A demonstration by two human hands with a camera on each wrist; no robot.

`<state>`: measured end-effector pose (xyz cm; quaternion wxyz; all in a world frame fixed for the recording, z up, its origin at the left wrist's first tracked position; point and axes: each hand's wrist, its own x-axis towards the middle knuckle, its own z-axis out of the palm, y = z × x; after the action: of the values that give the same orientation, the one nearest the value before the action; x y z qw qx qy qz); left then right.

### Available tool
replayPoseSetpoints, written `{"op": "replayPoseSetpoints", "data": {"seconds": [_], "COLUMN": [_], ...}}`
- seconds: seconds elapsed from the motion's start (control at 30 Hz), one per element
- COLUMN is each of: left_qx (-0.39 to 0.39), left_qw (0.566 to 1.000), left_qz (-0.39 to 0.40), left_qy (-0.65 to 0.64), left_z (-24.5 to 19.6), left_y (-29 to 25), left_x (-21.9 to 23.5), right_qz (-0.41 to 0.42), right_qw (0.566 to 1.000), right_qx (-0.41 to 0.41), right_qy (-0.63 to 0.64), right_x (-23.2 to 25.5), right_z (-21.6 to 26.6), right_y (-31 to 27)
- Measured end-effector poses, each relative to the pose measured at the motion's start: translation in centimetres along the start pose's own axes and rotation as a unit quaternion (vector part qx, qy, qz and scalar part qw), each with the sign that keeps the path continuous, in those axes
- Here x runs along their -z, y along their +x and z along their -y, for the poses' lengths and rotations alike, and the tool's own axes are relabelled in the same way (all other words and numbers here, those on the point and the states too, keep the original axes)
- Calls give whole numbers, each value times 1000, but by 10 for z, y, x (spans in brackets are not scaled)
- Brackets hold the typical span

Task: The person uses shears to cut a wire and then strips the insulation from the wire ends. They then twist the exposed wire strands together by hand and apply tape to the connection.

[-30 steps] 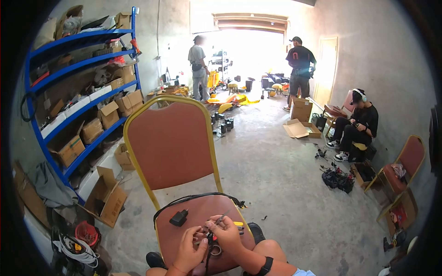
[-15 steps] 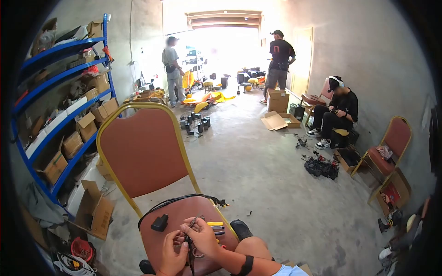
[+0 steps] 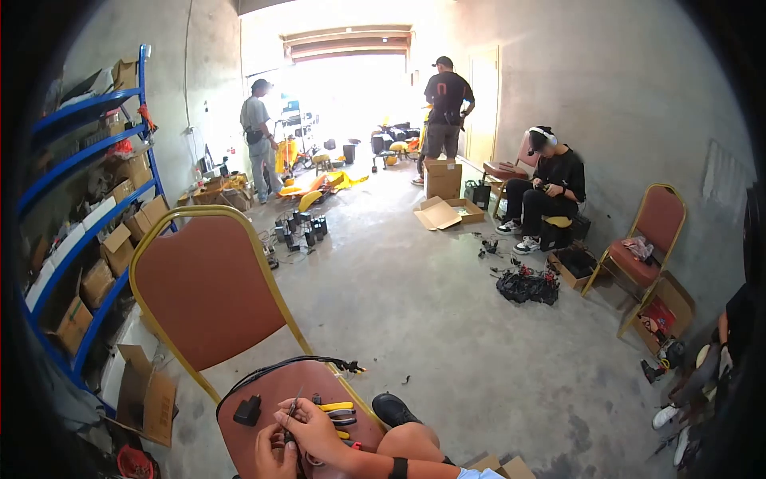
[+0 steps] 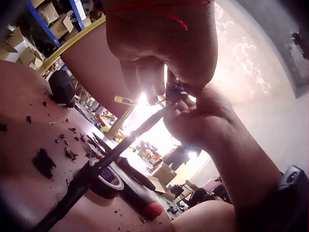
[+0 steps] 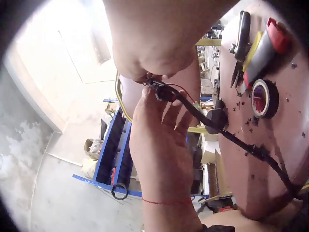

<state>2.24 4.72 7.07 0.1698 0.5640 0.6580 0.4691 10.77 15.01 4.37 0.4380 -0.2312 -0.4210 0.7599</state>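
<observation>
My left hand [image 3: 275, 453] pinches the end of a black cable [image 5: 212, 126] above the seat of a red-brown chair [image 3: 275, 383]. Close against it, my right hand [image 3: 313, 429] holds a thin, pointed tool [image 3: 296, 399] between thumb and fingers; its exact kind is unclear. In the right wrist view the right hand [image 5: 152, 43] meets the left hand [image 5: 159, 140] at the cable end, beside a thin red wire [image 5: 178, 88]. Fingers partly hide the join. The cable [image 4: 108, 159] slants down across the left wrist view.
On the seat lie a black adapter [image 3: 247, 411], yellow-handled pliers [image 3: 337, 406], a tape roll [image 5: 274, 102], a red-and-black tool [image 5: 260, 55] and dark scraps. Blue shelves [image 3: 84, 195] stand left. One person sits [image 3: 550, 176] at the right; two stand near the bright doorway.
The head view has swung right, so the chair and shelves sit farther left. Both hands remain together at the cable; the thin tool's tip shows more clearly than half a second ago.
</observation>
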Motion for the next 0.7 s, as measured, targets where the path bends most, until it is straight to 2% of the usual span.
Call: {"op": "replayPoseSetpoints", "data": {"seconds": [0.17,0.27,0.5,0.6,0.7], "left_qx": [-12,-18,-31,-41,-36], "left_qw": [1000,999,999,999,999], "left_qz": [-5,-8,-6,5,6], "left_qy": [-23,-26,-19,-4,8], "left_z": [-9,7,10,12,11], "left_y": [1,1,3,1,-1], "left_x": [0,0,1,2,1], "right_qz": [-4,-7,-4,-7,1], "right_qw": [1000,1000,1000,998,998], "right_qx": [12,7,12,-37,-66], "right_qy": [6,15,16,45,6], "right_x": [4,3,4,-1,4], "right_z": [1,3,2,12,13], "right_y": [5,4,4,-2,0]}}
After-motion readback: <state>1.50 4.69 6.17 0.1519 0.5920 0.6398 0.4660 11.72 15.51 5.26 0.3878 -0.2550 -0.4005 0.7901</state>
